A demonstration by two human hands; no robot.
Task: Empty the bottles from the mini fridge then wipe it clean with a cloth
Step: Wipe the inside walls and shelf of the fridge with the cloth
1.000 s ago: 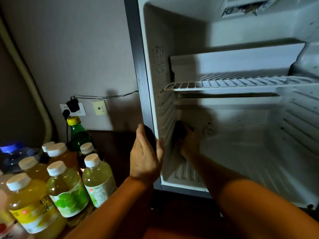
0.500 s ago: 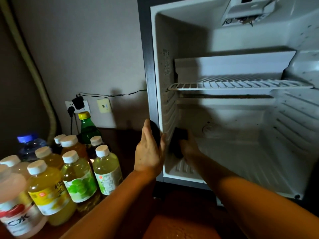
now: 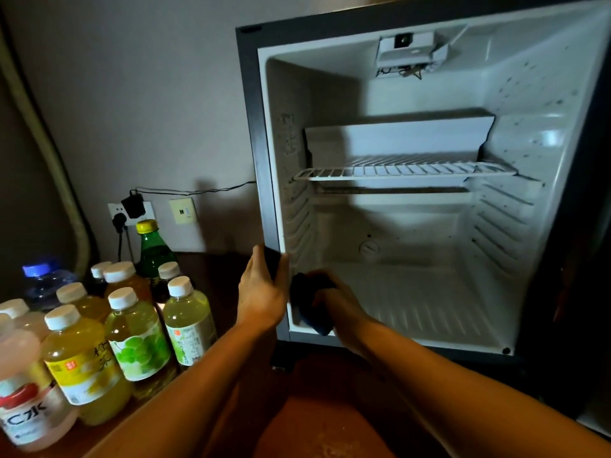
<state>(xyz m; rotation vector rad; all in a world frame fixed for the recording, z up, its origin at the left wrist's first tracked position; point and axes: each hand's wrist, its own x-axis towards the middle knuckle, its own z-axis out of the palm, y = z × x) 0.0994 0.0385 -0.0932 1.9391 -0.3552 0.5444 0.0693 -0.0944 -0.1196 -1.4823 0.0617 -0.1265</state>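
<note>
The mini fridge (image 3: 264,153) stands open with a bare white inside and one wire shelf (image 3: 403,169). My left hand (image 3: 263,294) grips the fridge's front left edge near the bottom. My right hand (image 3: 337,300) presses a dark blue cloth (image 3: 309,307) against the lower left corner of the fridge floor. Several bottles (image 3: 139,335) of yellow, green and pink drink stand grouped on the dark surface to the left of the fridge.
A green bottle with a yellow cap (image 3: 152,247) stands at the back of the group. Behind it the wall holds a socket with a black plug (image 3: 132,206) and a cable running to the fridge. Dark specks mark the fridge's right wall (image 3: 535,104).
The view has pulled back, showing the whole fridge. My right hand and the cloth have slid from the left wall forward to the front left corner. My left hand keeps its grip.
</note>
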